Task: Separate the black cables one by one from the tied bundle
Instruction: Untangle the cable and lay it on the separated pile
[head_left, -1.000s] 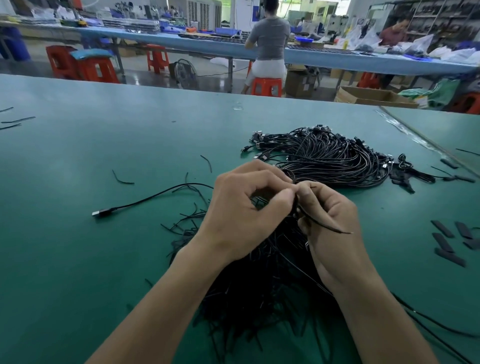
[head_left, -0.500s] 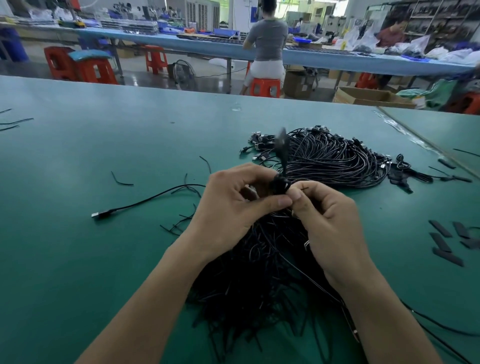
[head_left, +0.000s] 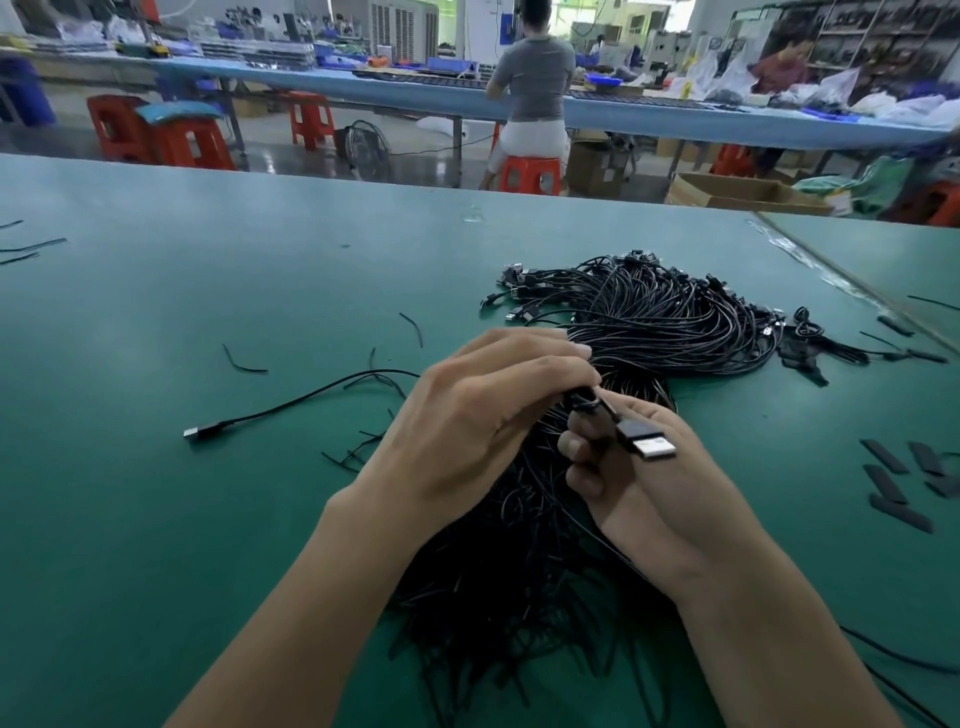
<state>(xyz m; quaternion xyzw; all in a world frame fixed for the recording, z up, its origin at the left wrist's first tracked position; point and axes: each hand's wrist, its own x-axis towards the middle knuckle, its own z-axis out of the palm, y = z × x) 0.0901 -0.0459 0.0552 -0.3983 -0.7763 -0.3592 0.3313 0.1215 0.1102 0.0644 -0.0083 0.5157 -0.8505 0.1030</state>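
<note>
Black cables in the tied bundle (head_left: 519, 597) lie heaped on the green table (head_left: 156, 519), right under both wrists in the head view. The left hand (head_left: 483, 415) is curled tight, fingertips pinching one cable just behind its USB plug (head_left: 647, 441). The right hand (head_left: 649, 493) sits just below, fingers folded in around what look like strands of the bundle, though exactly which is hidden. The plug lies across its knuckles, silver end showing. Beyond the hands is the pile of freed cables (head_left: 675, 322), and a lone cable (head_left: 291, 405) trails off to the left.

Here's the danger: pull too fast and that strand may drag its neighbours along, because the heap looks thoroughly crossed over. The far end could also snag in the tangle, and a loose pinch could let the thin cable slip.

Compared with half a second ago, the cable end that stood up blurred above the fingertips has flipped down onto the right hand, and the hands have parted slightly.
</note>
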